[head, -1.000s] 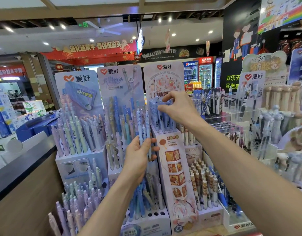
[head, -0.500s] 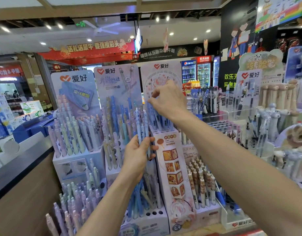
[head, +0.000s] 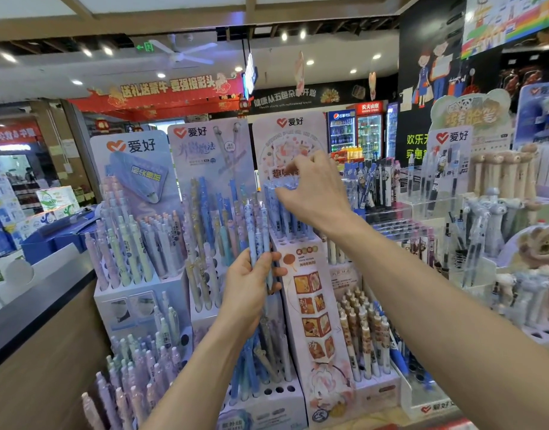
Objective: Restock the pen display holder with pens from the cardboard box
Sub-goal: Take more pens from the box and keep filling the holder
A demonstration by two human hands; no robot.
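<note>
pen display holder (head: 316,308): printed card, slight sheen | pens (head: 285,212): smooth glossy plastic barrels, blue-and-white print | neighbouring header cards (head: 137,169): glossy printed card | clear bins (head: 422,209): transparent shiny plastic | counter at left (head: 40,305): dark smooth top, matt wood-grain front (head: 40,383)

Tiered cardboard pen display holders (head: 316,305) stand side by side on a wooden surface (head: 375,422). Upright pens (head: 285,209) fill their holes.

Empty holes (head: 278,390) below crowded pens (head: 285,209)
</note>
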